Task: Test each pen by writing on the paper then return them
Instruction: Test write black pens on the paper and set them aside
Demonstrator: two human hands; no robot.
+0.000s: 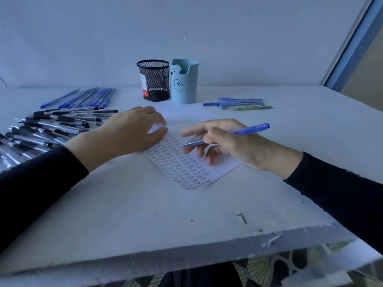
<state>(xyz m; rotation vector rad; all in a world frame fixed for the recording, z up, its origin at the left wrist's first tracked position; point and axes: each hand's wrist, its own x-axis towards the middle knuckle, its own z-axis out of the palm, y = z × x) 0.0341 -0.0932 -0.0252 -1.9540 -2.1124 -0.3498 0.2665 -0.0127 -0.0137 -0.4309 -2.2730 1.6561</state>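
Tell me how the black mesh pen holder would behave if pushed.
The black mesh pen holder looks empty, so probably light: it may slide or tip. The blue bear holder close beside it would likely block that side.

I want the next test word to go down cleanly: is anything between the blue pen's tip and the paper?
Nothing visible. The right hand holds the blue pen with its tip over the written rows of the paper. The left hand presses the paper's far end, off to the tip's left.
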